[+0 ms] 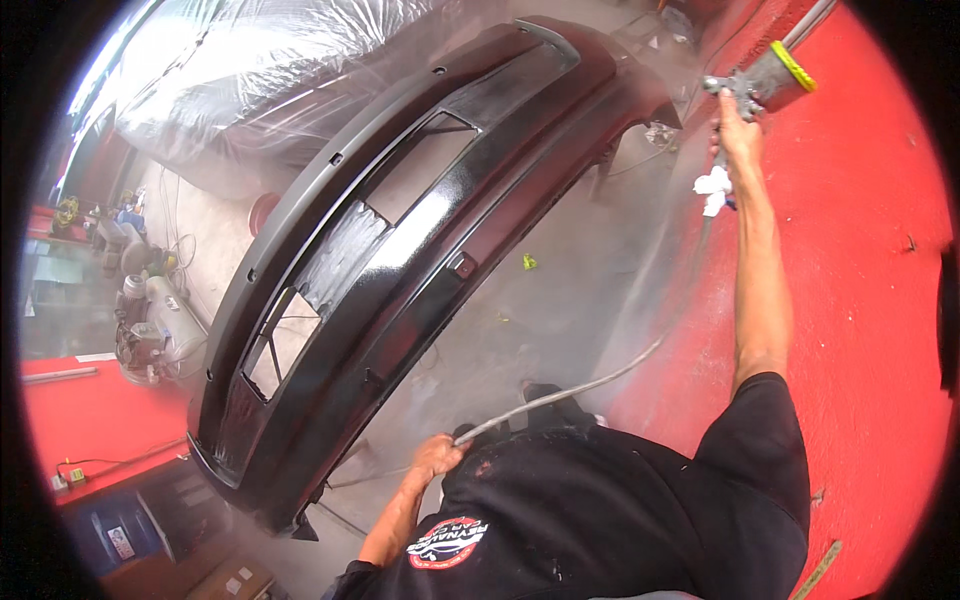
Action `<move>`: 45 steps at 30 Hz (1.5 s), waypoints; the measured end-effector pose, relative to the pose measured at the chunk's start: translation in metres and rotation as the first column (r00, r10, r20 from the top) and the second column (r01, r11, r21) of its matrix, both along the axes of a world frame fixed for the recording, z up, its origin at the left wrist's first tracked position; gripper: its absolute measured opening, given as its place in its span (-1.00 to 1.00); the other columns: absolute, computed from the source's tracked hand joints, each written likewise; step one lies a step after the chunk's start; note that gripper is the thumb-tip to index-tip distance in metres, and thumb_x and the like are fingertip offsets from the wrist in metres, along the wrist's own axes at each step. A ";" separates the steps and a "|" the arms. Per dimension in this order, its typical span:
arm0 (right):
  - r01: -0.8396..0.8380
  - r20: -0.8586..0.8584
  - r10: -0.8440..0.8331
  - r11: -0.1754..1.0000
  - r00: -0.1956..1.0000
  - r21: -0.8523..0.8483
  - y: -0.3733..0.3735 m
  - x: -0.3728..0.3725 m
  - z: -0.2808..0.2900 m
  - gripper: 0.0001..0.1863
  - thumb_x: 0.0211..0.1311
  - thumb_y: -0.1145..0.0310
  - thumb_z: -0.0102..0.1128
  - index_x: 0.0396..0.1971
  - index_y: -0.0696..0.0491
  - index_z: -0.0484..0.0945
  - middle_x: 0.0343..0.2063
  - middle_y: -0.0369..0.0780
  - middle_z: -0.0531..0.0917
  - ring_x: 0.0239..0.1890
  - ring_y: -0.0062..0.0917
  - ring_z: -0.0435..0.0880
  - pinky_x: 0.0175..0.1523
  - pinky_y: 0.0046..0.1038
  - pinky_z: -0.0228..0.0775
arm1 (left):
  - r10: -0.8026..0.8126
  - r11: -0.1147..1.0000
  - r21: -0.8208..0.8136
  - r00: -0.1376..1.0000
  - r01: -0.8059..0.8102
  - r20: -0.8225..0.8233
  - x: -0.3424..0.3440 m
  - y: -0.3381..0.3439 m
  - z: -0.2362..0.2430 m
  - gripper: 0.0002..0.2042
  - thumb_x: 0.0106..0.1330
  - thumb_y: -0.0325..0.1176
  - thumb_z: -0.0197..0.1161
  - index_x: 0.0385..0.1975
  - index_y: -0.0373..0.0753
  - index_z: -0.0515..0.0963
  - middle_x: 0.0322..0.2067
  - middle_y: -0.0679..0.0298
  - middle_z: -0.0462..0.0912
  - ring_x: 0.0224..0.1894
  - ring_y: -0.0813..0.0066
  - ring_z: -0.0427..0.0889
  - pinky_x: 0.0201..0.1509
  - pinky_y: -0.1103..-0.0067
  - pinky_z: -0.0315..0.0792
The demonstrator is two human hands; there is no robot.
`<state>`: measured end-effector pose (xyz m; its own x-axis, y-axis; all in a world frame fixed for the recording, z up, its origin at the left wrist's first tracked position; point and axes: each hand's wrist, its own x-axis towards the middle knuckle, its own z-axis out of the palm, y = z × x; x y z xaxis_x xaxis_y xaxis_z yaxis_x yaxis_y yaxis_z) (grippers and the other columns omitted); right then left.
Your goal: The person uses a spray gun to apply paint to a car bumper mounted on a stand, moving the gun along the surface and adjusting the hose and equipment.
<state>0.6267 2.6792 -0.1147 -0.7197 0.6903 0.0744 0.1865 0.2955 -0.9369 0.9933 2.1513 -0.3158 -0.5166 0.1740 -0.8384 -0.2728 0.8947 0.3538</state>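
My right hand [738,130] is raised at the upper right, wrapped round the handle of a spray gun [745,92] whose grey cup has a yellow-green rim. A white cloth or paper [713,190] hangs just below the grip. From the gun a pale air hose [580,388] curves down to my left hand [438,456], closed round it near my waist. In front of me a large black car bumper [440,230] stands slanted, wet-looking and glossy along its middle. The gun is off the bumper's upper right end.
A red wall [870,250] rises close on my right. Plastic sheeting [250,80] covers a large shape behind the bumper. An air compressor [165,325] stands at the left, a blue drum [120,530] at the lower left. Haze hangs over the grey floor [560,290].
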 end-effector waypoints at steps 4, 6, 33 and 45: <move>0.087 0.151 -0.147 0.934 0.978 0.345 0.053 -0.007 0.012 -0.39 0.11 -0.27 0.16 -0.65 0.06 0.49 -0.79 -0.33 0.44 -0.79 -0.63 0.42 -0.69 -0.51 0.28 | -0.082 0.988 0.134 0.996 0.079 0.019 -0.043 0.040 0.046 -0.49 0.21 0.09 0.10 -0.40 -0.35 0.62 -0.45 -0.10 0.63 -0.26 -0.05 0.62 -0.19 0.25 0.43; -0.052 0.206 -0.028 0.927 0.978 0.372 0.030 0.020 0.044 -0.35 0.06 -0.33 0.15 -0.63 0.07 0.48 -0.76 -0.34 0.45 -0.77 -0.64 0.42 -0.69 -0.53 0.25 | -0.093 0.976 0.201 0.995 0.085 0.028 -0.060 0.054 0.066 -0.51 0.22 0.07 0.11 -0.41 -0.35 0.62 -0.45 -0.10 0.62 -0.28 -0.05 0.62 -0.21 0.25 0.43; -0.775 0.374 0.832 0.535 0.411 -0.337 -0.220 0.230 0.037 -0.33 0.13 -0.34 0.07 -0.49 0.10 0.48 -0.65 -0.30 0.51 -0.72 -0.67 0.45 -0.65 -0.54 0.33 | -0.029 0.986 0.156 0.979 0.061 -0.200 0.032 -0.053 -0.083 -0.53 0.02 0.05 0.19 -0.37 -0.33 0.63 -0.37 -0.15 0.60 -0.25 -0.08 0.62 -0.18 0.24 0.43; -0.232 0.078 0.273 0.911 0.959 -0.342 -0.017 0.096 -0.002 -0.47 0.13 -0.19 0.21 -0.43 0.05 0.43 -0.62 -0.31 0.50 -0.78 -0.75 0.37 -0.77 -0.66 0.20 | 0.037 0.992 0.122 0.980 -0.013 -0.196 -0.036 -0.026 -0.105 -0.59 0.06 -0.06 0.19 -0.35 -0.35 0.61 -0.39 -0.15 0.61 -0.27 -0.08 0.63 -0.21 0.26 0.44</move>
<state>0.7231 2.6619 -0.1170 -0.8622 0.4553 -0.2219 0.2640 0.0302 -0.9640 0.9575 2.1254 -0.4210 -0.6750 0.2522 -0.6934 -0.2083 0.8364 0.5070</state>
